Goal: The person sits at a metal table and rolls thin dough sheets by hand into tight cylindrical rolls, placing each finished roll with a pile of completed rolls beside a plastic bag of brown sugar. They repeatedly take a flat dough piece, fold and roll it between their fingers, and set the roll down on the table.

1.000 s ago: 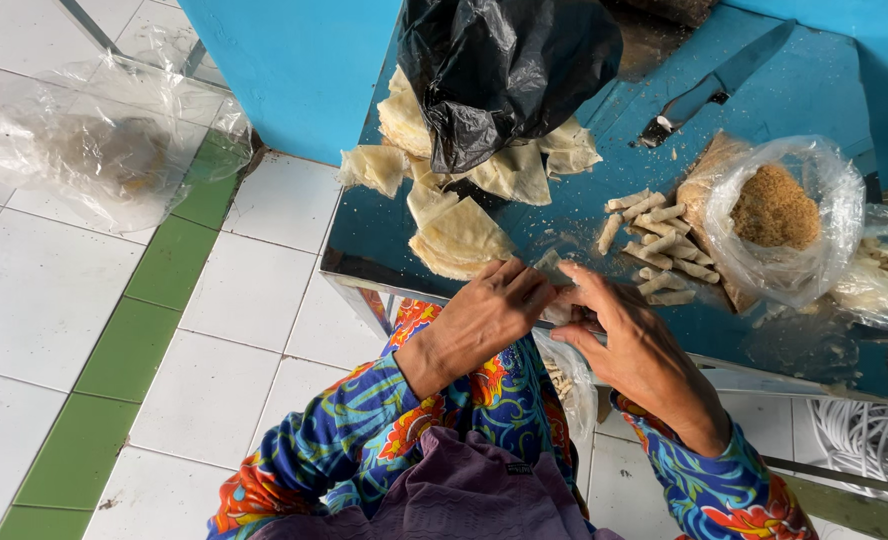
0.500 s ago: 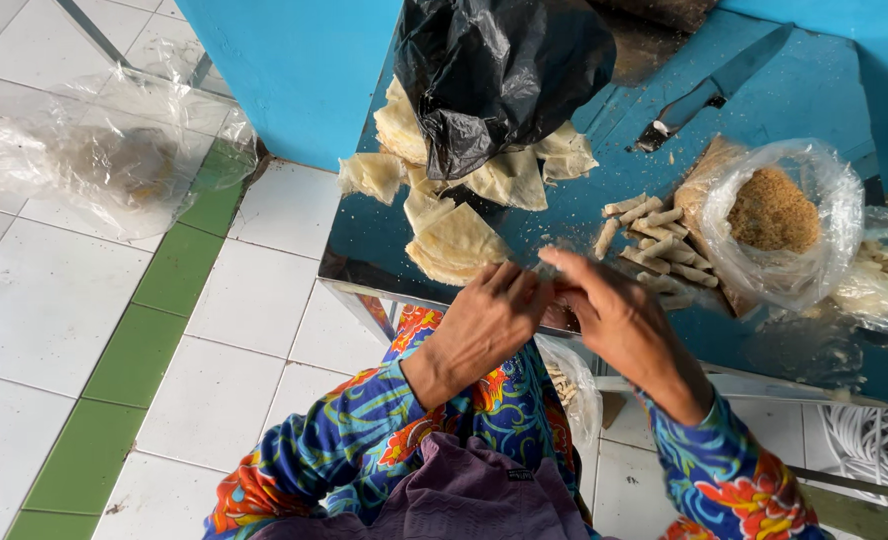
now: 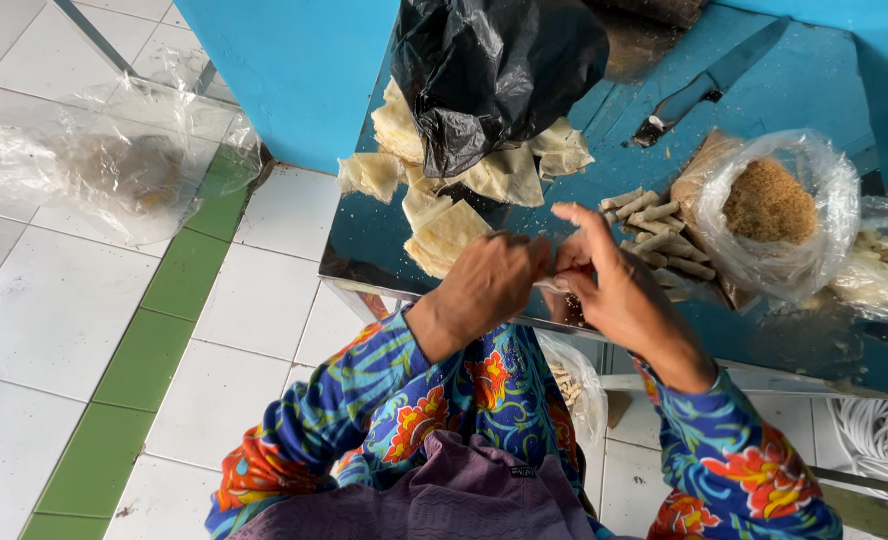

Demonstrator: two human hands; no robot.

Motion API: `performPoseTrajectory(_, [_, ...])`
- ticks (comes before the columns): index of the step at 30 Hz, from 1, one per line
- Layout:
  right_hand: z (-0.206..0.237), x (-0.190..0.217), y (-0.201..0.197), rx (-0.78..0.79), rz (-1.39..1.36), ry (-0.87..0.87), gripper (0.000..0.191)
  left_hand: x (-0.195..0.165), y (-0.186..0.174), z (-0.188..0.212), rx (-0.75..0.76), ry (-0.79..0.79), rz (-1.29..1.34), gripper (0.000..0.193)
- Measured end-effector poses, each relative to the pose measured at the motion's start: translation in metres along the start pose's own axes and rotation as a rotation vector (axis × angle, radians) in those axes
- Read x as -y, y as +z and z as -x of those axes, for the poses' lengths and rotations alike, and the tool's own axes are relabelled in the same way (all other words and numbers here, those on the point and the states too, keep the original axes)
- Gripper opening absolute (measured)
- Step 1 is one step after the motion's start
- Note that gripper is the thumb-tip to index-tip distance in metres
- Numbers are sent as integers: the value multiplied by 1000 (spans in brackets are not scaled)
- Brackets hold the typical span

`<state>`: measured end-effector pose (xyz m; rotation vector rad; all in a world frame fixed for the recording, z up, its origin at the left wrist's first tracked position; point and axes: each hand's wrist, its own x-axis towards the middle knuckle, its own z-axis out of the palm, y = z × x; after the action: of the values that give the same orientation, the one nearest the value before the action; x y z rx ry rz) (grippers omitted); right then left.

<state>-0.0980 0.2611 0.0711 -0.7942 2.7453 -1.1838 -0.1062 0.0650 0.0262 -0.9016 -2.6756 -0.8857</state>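
— What are your hands doing right now?

— Your left hand [image 3: 489, 285] and right hand [image 3: 604, 285] meet at the near edge of the dark, shiny tabletop [image 3: 364, 250]. Both are pinched on a small pale roll [image 3: 554, 285] held between them; your left fingers curl over it from above, and your right index finger sticks up free.

— Where does that roll sit among the rest?

— Just in front of the stack of flat pale wrappers [image 3: 449, 230], which lies touching your left knuckles. More wrappers spill out from under the black plastic bag [image 3: 494, 70] further back.

— And to your right?

— A pile of finished rolls [image 3: 659, 235] lies just beyond your right fingertips. Beside it stands a clear bag of brown crumbly filling [image 3: 769, 205]. A knife [image 3: 709, 85] rests well behind, on the blue surface.

— Anything off the tabletop?

— A crumpled clear plastic bag [image 3: 114, 165] lies on the white tiled floor [image 3: 54, 320] to your left.
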Motion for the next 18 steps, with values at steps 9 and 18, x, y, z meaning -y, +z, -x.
performPoseTrajectory(9, [22,-3,18,-199,438,-265,62,-11,8,16,-238,203,-291,19])
performPoseTrajectory(18, [-3,1,-3,-45,-33,-1,64,-12,4,4,-108,131,-356,26])
